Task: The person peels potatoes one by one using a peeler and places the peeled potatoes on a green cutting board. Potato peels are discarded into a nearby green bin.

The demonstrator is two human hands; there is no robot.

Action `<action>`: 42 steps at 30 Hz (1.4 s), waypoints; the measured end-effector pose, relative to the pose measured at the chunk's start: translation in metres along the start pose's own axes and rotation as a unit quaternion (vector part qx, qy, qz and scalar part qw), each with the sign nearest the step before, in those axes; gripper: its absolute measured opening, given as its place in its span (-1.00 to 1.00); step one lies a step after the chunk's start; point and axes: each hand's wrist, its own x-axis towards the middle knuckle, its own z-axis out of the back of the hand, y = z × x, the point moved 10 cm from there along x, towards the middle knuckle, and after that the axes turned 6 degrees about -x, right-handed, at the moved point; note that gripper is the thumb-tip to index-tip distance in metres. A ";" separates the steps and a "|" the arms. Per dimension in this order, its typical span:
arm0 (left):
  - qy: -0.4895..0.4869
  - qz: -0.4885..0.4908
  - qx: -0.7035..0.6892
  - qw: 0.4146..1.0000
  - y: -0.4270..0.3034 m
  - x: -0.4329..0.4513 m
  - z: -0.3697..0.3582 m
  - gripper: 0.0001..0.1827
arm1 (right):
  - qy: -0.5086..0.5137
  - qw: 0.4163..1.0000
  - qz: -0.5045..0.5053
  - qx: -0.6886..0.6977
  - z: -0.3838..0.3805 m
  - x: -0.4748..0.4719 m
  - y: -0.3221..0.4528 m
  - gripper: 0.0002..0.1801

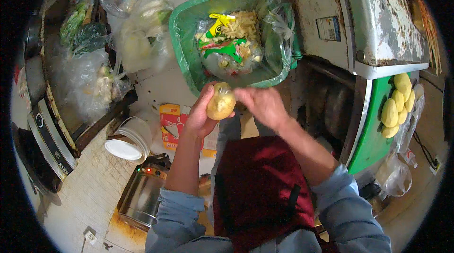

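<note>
My left hand [202,113] holds a potato [221,106] from its left side and from below. Parts of the potato's surface look pale and peeled, and its upper end shines. Close to the potato's right side is my right hand [264,106], blurred, with curled fingers; whether it grips a small tool is hidden. Just beyond both hands stands a green plastic bin [260,83] lined with a clear bag. Inside it lie peelings [244,24] and crumpled yellow, green and red packaging [228,49].
Several peeled potatoes [390,113] lie on a green cutting board [369,139] at right, below a rusty metal appliance [386,22]. Bagged vegetables [103,79] are at left. A white bucket [127,143], an orange-red carton [172,125] and a metal appliance [143,192] sit lower left.
</note>
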 end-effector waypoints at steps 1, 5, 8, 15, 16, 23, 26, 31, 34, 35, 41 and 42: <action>-0.004 0.024 0.000 1.000 0.007 0.000 0.003 -0.54 | -0.003 0.999 -0.038 -0.033 -0.002 0.002 -0.009 -0.45; -0.048 0.010 -0.024 0.998 0.013 0.001 0.018 -0.49 | 0.015 0.995 -0.087 0.037 -0.013 0.001 -0.027 -0.39; -0.044 0.017 -0.072 0.996 0.016 0.007 0.021 -0.50 | -0.068 0.996 0.052 0.012 -0.002 0.003 0.000 -0.47; -0.059 0.045 -0.032 0.997 0.012 0.015 0.013 -0.37 | 0.009 0.978 -0.115 0.174 -0.024 0.003 -0.032 -0.37; -0.047 0.043 -0.047 0.997 0.014 0.018 0.006 -0.30 | 0.028 0.964 -0.160 0.212 -0.034 0.000 -0.037 -0.36; -0.121 0.001 0.089 0.989 0.014 0.022 0.005 -0.39 | -0.032 0.978 -0.138 0.153 -0.030 0.008 -0.034 -0.32; -0.120 0.014 0.064 0.991 0.015 0.024 0.007 -0.39 | -0.021 0.985 -0.125 0.116 -0.021 0.009 -0.033 -0.37; -0.038 0.044 0.032 0.998 0.016 0.029 -0.004 -0.39 | -0.037 0.999 -0.025 -0.031 0.002 0.015 -0.014 -0.35; -0.017 0.042 0.012 0.999 0.012 0.026 -0.004 -0.38 | -0.026 0.995 -0.095 -0.017 -0.002 0.017 -0.030 -0.40; -0.017 0.035 -0.004 0.999 0.011 0.024 -0.003 -0.38 | -0.064 0.993 -0.099 0.009 0.002 0.016 -0.030 -0.43; -0.044 0.034 -0.059 0.997 0.008 0.016 0.006 -0.34 | -0.088 0.996 0.008 -0.033 -0.002 0.017 -0.005 -0.47; -0.045 0.040 -0.067 0.996 0.010 0.016 0.006 -0.34 | -0.084 0.996 -0.010 -0.023 -0.001 0.018 -0.008 -0.48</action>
